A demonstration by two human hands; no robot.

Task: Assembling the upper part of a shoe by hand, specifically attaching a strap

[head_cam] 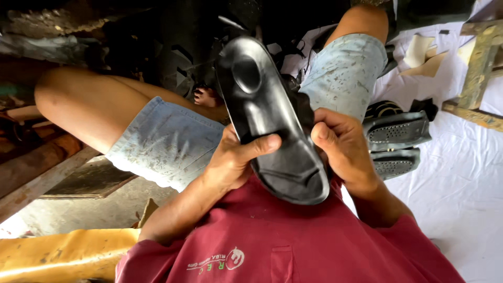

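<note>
On the white sheet that covers the floor to my right, I sit with both knees raised, wearing a red shirt and pale denim shorts. A worn wooden frame stands at the sheet's far right edge. A yellowish board lies at lower left, a dark flat slab just beyond it under my left thigh.

Centre frame, a black shoe is held above my lap, sole side up and facing me. It runs tilted from upper left, where an oval hollow is moulded into the sole, down to my chest at lower right.

Left hand: closed on the shoe from its left edge. The thumb lies across the sole; the fingers pass behind it and are hidden.

Right hand: closed on the shoe's right edge. The thumb presses at the rim; the fingers curl around the black upper.

Two more shoes, dark with perforated tops, lie stacked on the sheet just beside my right wrist. Pale cut scraps lie further off, near the frame. A bare foot shows beyond the shoe.
</note>
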